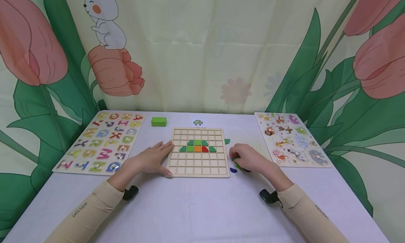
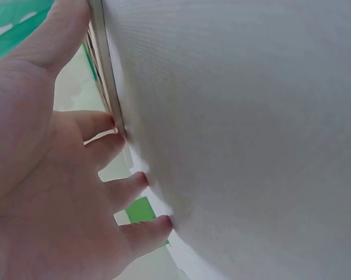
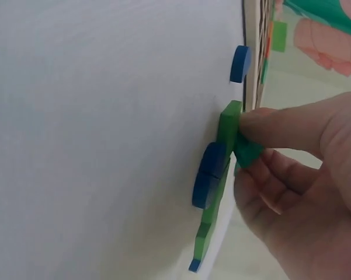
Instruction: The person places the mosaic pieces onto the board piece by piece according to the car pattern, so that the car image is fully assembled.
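**Two hands at the wooden grid board**

A person sits at a worktop [image 1: 196, 208] covered in a pale lilac cloth, sleeves in beige. In the middle lies a square wooden grid board [image 1: 198, 152] divided into small cells. A few coloured tiles already sit in its upper-middle rows: green curved and square pieces around an orange square and a red quarter-round.

The left hand [image 1: 155, 158] lies flat on the worktop with fingers spread and straight, its fingertips and thumb touching the left edge of the board. The left wrist view shows the same: fingers [image 2: 131, 185] pressed against the cloth, right by the board's rim.

The right hand [image 1: 248, 158] rests just beside the board's right edge, over a small heap of loose pieces. Its thumb and fingers pinch a small green wooden tile [image 3: 245, 153]. Under it lie flat green tiles [image 3: 217, 192] and a blue round-edged tile [image 3: 207, 182]; another blue tile [image 3: 240, 63] lies nearer the board. From the head view one blue piece [image 1: 233, 170] shows just off the board's lower right corner, and a green piece [image 1: 226, 141] lies further back by the same side.

Behind the board sit a small pattern card [image 1: 198, 122] and a green rectangular block [image 1: 159, 121]. A wooden alphabet puzzle board [image 1: 102, 141] lies far left, a wooden animal puzzle board [image 1: 292, 139] far right. A tulip-and-rabbit printed curtain [image 1: 202, 49] hangs behind.
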### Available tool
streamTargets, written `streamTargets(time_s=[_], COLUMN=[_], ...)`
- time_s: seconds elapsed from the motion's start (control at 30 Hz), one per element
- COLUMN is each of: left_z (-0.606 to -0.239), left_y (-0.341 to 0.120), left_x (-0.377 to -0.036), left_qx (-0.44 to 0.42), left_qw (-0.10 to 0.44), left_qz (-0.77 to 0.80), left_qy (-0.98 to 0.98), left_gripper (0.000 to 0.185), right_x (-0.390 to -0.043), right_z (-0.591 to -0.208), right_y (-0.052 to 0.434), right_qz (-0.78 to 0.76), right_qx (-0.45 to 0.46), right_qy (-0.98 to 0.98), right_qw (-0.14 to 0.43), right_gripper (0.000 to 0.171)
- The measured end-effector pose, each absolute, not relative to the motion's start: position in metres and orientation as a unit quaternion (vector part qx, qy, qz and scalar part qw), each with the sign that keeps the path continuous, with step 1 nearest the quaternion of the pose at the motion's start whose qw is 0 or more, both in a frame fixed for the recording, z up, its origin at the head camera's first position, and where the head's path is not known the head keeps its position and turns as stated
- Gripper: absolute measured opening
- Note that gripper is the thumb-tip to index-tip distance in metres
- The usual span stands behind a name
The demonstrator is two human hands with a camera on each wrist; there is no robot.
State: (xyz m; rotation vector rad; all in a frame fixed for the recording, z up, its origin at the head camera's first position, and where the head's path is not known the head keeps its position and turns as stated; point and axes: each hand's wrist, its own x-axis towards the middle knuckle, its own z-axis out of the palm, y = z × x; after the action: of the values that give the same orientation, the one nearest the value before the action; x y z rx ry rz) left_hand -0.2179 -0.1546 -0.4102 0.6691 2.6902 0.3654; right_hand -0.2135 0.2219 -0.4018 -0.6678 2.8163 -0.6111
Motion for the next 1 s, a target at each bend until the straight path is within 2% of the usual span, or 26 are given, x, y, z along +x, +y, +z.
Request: streamTargets(time_s=[0.37,1.0], left_z=[-0.409,-0.412], left_y=[-0.156,-0.156], left_x=[-0.216,-0.218], left_qx=[0.235,0.241], left_qw=[0.17,0.171], left_qz=[0.13,0.133], left_qy=[0.948,0.946], left_gripper=[0.118,0.119], right_x=[-0.217,-0.217], right_z=[-0.399,-0.398], right_y=[0.216,0.173], right_qz=[-0.241,-0.277], right_qx=[-0.219,-0.247], right_qy=[0.943,0.926], right_qw=[0.073,0.072], right_gripper=[0.017,0.016])
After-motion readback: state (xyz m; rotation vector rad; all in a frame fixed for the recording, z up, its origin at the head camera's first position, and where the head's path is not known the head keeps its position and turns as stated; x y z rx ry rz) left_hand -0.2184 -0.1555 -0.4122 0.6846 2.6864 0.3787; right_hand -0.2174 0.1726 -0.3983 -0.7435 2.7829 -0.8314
